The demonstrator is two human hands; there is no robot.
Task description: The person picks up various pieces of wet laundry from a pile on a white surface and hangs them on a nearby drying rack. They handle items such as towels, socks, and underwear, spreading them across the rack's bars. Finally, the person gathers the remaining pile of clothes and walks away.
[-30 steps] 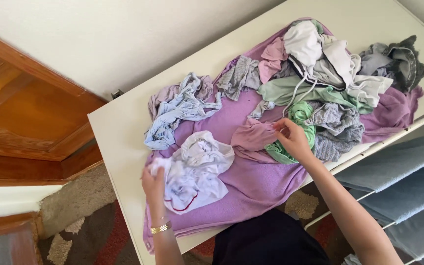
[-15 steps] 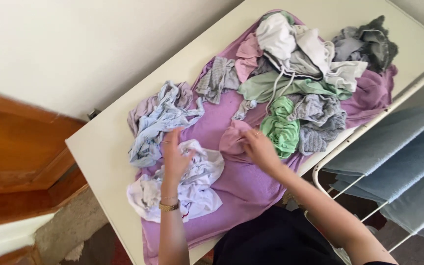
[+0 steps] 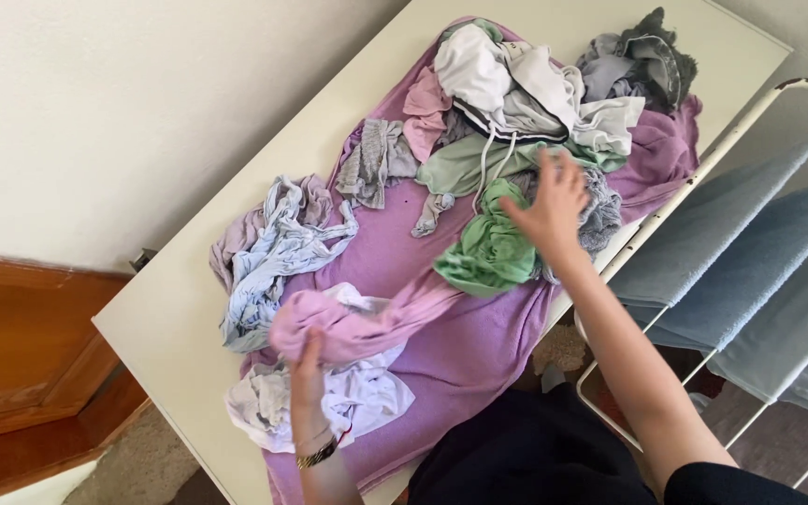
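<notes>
1. Left hand (image 3: 308, 360): fingers curled over the bunched end of a pink-lilac garment (image 3: 357, 323), gripping it; gold bracelet (image 3: 316, 455) at the wrist.
2. Right hand (image 3: 552, 208): fingers spread, palm down over the heap, fingertips at the grey knit piece (image 3: 600, 210); nothing visibly pinched. Green garment (image 3: 488, 252) just inboard of this hand.
3. Pink-lilac garment stretched as a rope-like band from the left hand toward the green garment; far end hidden, so unclear whether attached to the purple sheet (image 3: 479, 346) underneath.
4. White printed garment (image 3: 348, 397) directly beneath the left hand, touching it. Pale blue crumpled piece (image 3: 273, 262) just beyond.
5. Judgement, for a clean sort: lift the gripped band clear before pulling sideways, otherwise the white piece likely dragged along; right hand best pressed down on the heap (image 3: 526, 103) to hold it.
6. Edges: worktop (image 3: 170, 323) bare strip outboard of the left hand, toward the wall; near edge close to the body, purple sheet overhanging it.
7. Drying rack (image 3: 703, 178) with blue towels (image 3: 750, 271) close outboard of the right arm; little swing room there.
</notes>
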